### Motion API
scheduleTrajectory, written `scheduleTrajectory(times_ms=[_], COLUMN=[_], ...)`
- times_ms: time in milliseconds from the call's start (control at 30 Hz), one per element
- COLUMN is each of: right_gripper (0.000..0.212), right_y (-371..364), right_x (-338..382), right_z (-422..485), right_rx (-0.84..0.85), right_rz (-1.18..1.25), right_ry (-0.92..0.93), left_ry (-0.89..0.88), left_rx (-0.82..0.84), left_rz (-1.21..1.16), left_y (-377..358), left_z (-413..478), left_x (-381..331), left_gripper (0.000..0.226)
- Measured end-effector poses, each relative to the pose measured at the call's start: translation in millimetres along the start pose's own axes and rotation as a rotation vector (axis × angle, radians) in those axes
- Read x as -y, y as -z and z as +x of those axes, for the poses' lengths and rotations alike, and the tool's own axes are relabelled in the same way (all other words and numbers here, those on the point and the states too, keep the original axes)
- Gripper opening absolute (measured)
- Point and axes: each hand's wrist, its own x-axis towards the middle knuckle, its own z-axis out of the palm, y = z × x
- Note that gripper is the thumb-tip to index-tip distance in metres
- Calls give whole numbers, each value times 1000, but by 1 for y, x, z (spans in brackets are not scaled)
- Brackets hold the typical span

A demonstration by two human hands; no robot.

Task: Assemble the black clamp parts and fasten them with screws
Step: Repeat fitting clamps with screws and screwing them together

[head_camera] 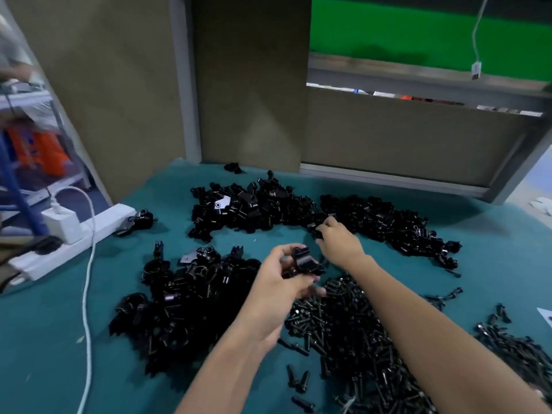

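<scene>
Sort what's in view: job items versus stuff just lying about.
Job: clamp part held in the left hand; right hand at the far parts pile; near parts pile; screw pile.
Lying about: power strip, white cable, orange bag.

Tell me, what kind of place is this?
Most likely a factory or workshop assembly bench. The teal-covered table holds big heaps of black clamp parts and a pile of screws, a power strip lies at its edge, and the left hand holds one clamp part.
</scene>
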Motion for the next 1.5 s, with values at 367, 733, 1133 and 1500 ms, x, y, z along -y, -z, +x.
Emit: scheduleTrajectory(times_ms=[367,733,1133,1500], right_gripper=[34,34,42,43], right_y=[-8,26,70,61], right_x=[9,26,25,33], right_z=[4,-2,-162,-170], right_rx=[-105,-145,188,107], right_rz=[114,346,1208,1217], right_ry=[-43,-127,-76,-113], left_ry=[125,81,-29,-48], left_rx=[-12,-8,51,46], left_rz=[-362,-247,-296,-317], left_y=[-13,-7,-15,-17], left_z=[-7,-6,-11,-11], left_x=[38,48,55,56], left_gripper=[29,18,43,38])
